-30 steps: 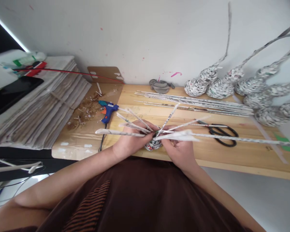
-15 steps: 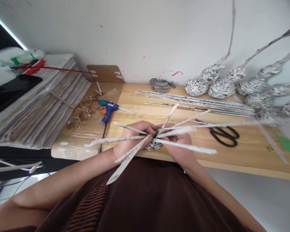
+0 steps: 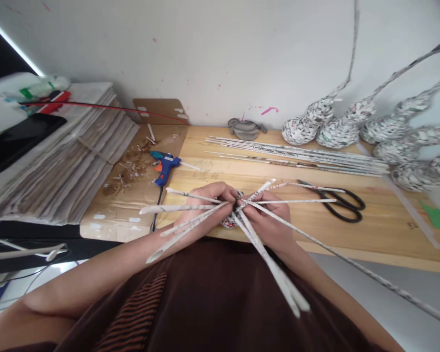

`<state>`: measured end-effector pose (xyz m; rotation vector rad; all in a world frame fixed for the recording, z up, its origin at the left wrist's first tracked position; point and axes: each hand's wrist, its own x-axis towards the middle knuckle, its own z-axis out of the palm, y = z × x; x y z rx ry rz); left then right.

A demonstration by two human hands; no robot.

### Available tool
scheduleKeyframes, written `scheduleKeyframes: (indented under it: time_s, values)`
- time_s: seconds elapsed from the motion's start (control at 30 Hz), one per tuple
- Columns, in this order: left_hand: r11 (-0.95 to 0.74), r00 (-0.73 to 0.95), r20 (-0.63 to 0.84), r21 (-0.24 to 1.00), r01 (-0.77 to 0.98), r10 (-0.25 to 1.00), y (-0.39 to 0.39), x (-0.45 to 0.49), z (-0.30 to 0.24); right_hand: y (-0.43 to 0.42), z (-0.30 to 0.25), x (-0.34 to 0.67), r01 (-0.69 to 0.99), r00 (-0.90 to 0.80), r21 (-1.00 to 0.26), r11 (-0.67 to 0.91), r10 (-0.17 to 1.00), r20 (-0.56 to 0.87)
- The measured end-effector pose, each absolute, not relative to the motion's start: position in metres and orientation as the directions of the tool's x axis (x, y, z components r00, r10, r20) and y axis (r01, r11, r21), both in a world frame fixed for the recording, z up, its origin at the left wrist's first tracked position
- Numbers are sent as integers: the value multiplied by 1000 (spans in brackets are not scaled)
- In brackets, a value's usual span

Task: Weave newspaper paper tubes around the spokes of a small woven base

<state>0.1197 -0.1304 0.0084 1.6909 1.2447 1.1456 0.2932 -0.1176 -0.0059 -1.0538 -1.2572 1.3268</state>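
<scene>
In the head view, the left hand [image 3: 200,202] and right hand [image 3: 273,230] met before the lap, fingers and thumbs clamped on a small, round, woven piece of printed paper [image 3: 228,222], held by the near edge of a pale wooden tabletop [image 3: 385,220]. Half a second earlier, the tubes on the right pointed mostly sideways; now a pair of thick, whitish paper tubes [image 3: 267,259] hung down over the dark brown garment, and a long, thin, speckled paper strand [image 3: 355,264] slanted past the right wrist. This suggested that the strand was being worked round among the radiating tubes.

The tubes looked stiff, tightly rolled and slightly flattened at their ends, whereas the woven body was ridged and mottled. Similar ridges covered the bulbous, narrow-necked, grey-and-white woven forms [image 3: 337,132] by the wall. Slim, straight, printed paper rods [image 3: 297,156] lay behind the black-handled metal scissors [image 3: 348,210].
</scene>
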Motion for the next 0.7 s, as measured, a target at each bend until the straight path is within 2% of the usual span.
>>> scheduleKeyframes:
  time_s: [0.13, 0.3, 0.4, 0.53, 0.7]
  values:
    - [-349, 169, 308, 862, 368, 936, -127, 118, 10, -115, -5, 298, -98, -168, -995, 37, 984, 53]
    - [-332, 200, 265, 776, 536, 943, -124, 120, 28, -115, -10, 300, -80, -190, -994, 74, 978, 88]
    - [-388, 259, 289, 704, 595, 922, -122, 118, 33, -116, -13, 299, -73, -182, -994, 86, 978, 98]
    - [-472, 355, 316, 665, 579, 880, -116, 111, 28, -118, -13, 296, -90, -159, -989, 118, 978, 131]
    - [-560, 451, 347, 631, 536, 823, -111, 106, 26, -119, -11, 295, -80, -123, -994, 69, 989, 78]
